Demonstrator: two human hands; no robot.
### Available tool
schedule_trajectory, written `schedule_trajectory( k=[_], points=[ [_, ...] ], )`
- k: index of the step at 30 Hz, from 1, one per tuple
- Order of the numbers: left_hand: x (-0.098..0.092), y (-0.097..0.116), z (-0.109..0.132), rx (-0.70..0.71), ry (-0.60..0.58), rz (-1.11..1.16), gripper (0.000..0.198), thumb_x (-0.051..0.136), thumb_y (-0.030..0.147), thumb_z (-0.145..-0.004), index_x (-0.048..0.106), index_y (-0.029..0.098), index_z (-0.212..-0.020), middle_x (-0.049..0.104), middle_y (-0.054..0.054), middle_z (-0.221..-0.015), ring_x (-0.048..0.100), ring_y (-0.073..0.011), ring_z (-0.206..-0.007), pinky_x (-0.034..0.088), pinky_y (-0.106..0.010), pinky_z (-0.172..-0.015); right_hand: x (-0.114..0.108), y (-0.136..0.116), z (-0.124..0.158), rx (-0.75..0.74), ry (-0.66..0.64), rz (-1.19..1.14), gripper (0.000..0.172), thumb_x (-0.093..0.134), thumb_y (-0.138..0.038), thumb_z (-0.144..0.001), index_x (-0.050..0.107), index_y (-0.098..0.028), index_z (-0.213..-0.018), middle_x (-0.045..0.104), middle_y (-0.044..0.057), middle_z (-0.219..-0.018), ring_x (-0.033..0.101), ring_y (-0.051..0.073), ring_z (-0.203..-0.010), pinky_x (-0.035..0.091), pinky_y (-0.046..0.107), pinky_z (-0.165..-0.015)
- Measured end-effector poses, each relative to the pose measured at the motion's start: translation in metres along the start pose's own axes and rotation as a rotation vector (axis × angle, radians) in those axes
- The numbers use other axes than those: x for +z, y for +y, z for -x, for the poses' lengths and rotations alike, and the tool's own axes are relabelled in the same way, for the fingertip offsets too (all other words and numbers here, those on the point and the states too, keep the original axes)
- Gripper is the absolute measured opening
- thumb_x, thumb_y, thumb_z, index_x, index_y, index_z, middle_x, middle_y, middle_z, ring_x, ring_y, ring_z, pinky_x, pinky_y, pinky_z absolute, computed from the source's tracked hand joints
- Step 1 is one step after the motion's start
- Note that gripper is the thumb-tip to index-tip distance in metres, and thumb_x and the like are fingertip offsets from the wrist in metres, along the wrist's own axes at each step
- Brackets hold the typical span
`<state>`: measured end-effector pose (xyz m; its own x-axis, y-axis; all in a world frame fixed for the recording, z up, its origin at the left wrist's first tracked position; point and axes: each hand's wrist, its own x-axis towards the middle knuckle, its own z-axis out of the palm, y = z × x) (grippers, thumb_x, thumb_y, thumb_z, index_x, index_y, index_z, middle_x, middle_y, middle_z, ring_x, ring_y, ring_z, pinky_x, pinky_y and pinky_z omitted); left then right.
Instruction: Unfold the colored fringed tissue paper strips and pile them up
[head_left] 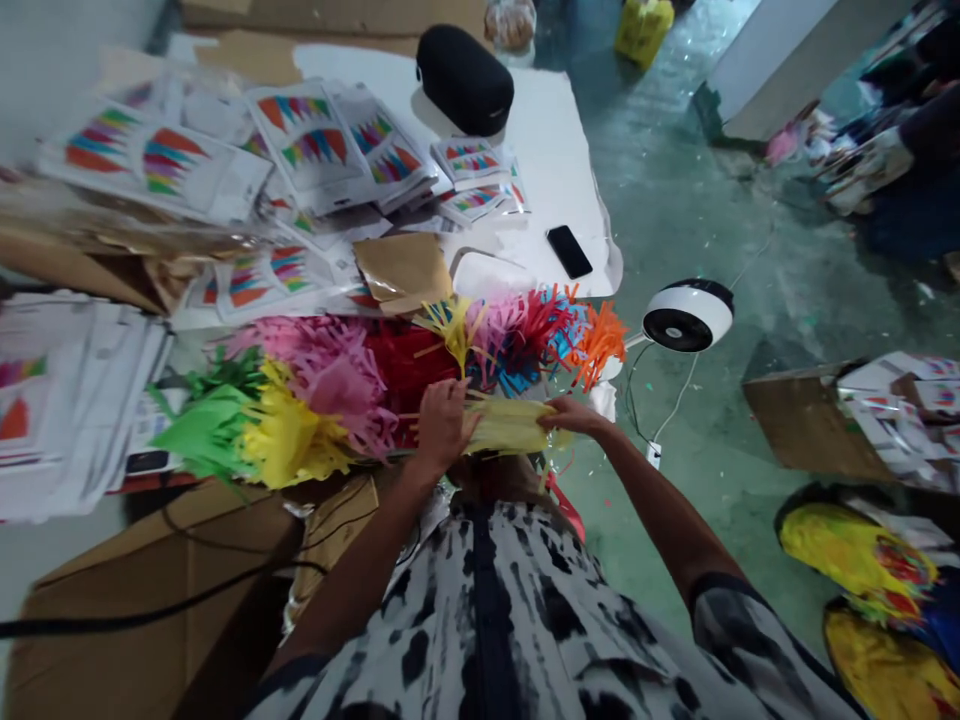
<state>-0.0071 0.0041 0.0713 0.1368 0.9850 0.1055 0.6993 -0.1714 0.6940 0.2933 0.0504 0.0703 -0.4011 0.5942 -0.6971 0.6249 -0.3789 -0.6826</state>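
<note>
A pale yellow tissue-paper tassel is stretched sideways in front of my body. My left hand is closed at its left end, its fingers partly covering the paper. Pinching the right end of the same tassel is my right hand. Just above my left hand, a yellow fringed tuft stands up. Pink, red, blue and orange fringed tassels lie beyond the hands. To the left are a green tassel, a bright yellow tassel and a large pink one, beside red paper.
Packets with printed colourful garlands, a black case and a phone are on the white table. A white-and-black fan stands at the right, its cable on the floor. Cardboard boxes stand on both sides.
</note>
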Motion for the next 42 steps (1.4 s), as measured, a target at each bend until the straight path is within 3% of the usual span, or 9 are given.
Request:
schedule_trajectory(
  k=[4, 7, 10, 14, 18, 22, 26, 36, 42],
  points=[
    [0.036, 0.008, 0.012, 0.377, -0.286, -0.07, 0.072, 0.077, 0.028, -0.085, 0.05, 0.02, -0.151, 0.057, -0.015, -0.151, 0.045, -0.0333, -0.148, 0.028, -0.056, -0.129, -0.001, 0.01, -0.018, 0.077, 0.026, 0.012, 0.023, 0.079, -0.034, -0.078, 0.07, -0.014, -0.07, 0.072, 0.002, -0.061, 0.06, 0.011, -0.052, 0.042, 0.018, -0.051],
    [0.067, 0.005, 0.022, 0.379, -0.394, -0.075, 0.065, 0.073, 0.022, -0.087, 0.054, 0.017, -0.149, 0.058, -0.017, -0.152, 0.048, -0.032, -0.147, 0.037, -0.054, -0.125, -0.002, 0.015, -0.017, 0.106, 0.025, -0.031, 0.022, 0.078, -0.03, -0.083, 0.068, -0.014, -0.07, 0.074, 0.004, -0.063, 0.066, 0.013, -0.054, 0.046, 0.02, -0.053],
    [0.083, 0.001, 0.027, 0.333, -0.371, -0.056, 0.055, 0.065, 0.021, -0.092, 0.057, 0.018, -0.147, 0.061, -0.016, -0.149, 0.052, -0.0306, -0.145, 0.041, -0.052, -0.122, 0.001, 0.017, -0.007, 0.126, 0.079, 0.029, 0.017, 0.07, -0.031, -0.092, 0.07, -0.014, -0.087, 0.076, 0.005, -0.069, 0.072, 0.017, -0.062, 0.051, 0.023, -0.061],
    [0.084, 0.005, 0.025, 0.307, -0.309, -0.041, 0.044, 0.053, 0.018, -0.098, 0.063, 0.019, -0.141, 0.067, -0.015, -0.141, 0.057, -0.0294, -0.139, 0.046, -0.052, -0.118, 0.02, 0.014, 0.017, 0.063, 0.451, 0.428, 0.036, 0.064, -0.034, -0.097, 0.065, -0.016, -0.128, 0.079, 0.012, -0.105, 0.074, 0.026, -0.099, 0.053, 0.035, -0.087],
    [0.077, 0.005, 0.022, 0.323, -0.338, -0.032, 0.048, 0.062, 0.021, -0.093, 0.063, 0.019, -0.142, 0.066, -0.016, -0.142, 0.055, -0.0318, -0.14, 0.047, -0.054, -0.117, 0.058, 0.007, 0.04, -0.098, 0.776, 0.722, 0.045, 0.058, -0.027, -0.097, 0.06, -0.016, -0.14, 0.062, 0.019, -0.145, 0.054, 0.033, -0.135, 0.036, 0.048, -0.113],
    [0.074, -0.009, 0.032, 0.399, -0.424, -0.049, 0.06, 0.067, 0.019, -0.088, 0.058, 0.016, -0.148, 0.057, -0.017, -0.154, 0.048, -0.0327, -0.147, 0.041, -0.054, -0.123, 0.099, 0.01, 0.038, -0.245, 0.618, 0.804, 0.041, 0.055, -0.023, -0.096, 0.064, -0.017, -0.136, 0.063, 0.017, -0.144, 0.055, 0.031, -0.131, 0.032, 0.045, -0.114],
    [0.078, -0.022, 0.05, 0.373, -0.39, -0.078, 0.055, 0.058, 0.013, -0.093, 0.058, 0.018, -0.148, 0.059, -0.017, -0.152, 0.05, -0.0304, -0.147, 0.043, -0.054, -0.121, 0.122, 0.017, 0.026, -0.244, 0.538, 0.83, 0.046, 0.055, -0.023, -0.096, 0.06, -0.016, -0.141, 0.06, 0.018, -0.147, 0.052, 0.033, -0.134, 0.031, 0.047, -0.115],
    [0.067, -0.032, 0.053, 0.339, -0.365, 0.093, 0.048, 0.051, 0.009, -0.095, 0.065, 0.017, -0.14, 0.064, -0.015, -0.147, 0.053, -0.0265, -0.145, 0.047, -0.055, -0.119, 0.117, 0.021, 0.027, -0.242, 0.555, 0.775, 0.052, 0.061, -0.036, -0.094, 0.059, -0.016, -0.141, 0.06, 0.017, -0.146, 0.05, 0.032, -0.134, 0.026, 0.048, -0.116],
    [0.066, -0.033, 0.045, 0.212, -0.258, 0.221, 0.03, 0.053, 0.015, -0.098, 0.074, 0.019, -0.119, 0.076, -0.01, -0.125, 0.066, -0.0237, -0.129, 0.054, -0.05, -0.113, 0.123, 0.022, 0.014, -0.303, 0.667, 0.79, 0.04, 0.061, -0.038, -0.098, 0.065, -0.021, -0.134, 0.064, 0.014, -0.141, 0.052, 0.03, -0.128, 0.022, 0.047, -0.117]
  ],
)
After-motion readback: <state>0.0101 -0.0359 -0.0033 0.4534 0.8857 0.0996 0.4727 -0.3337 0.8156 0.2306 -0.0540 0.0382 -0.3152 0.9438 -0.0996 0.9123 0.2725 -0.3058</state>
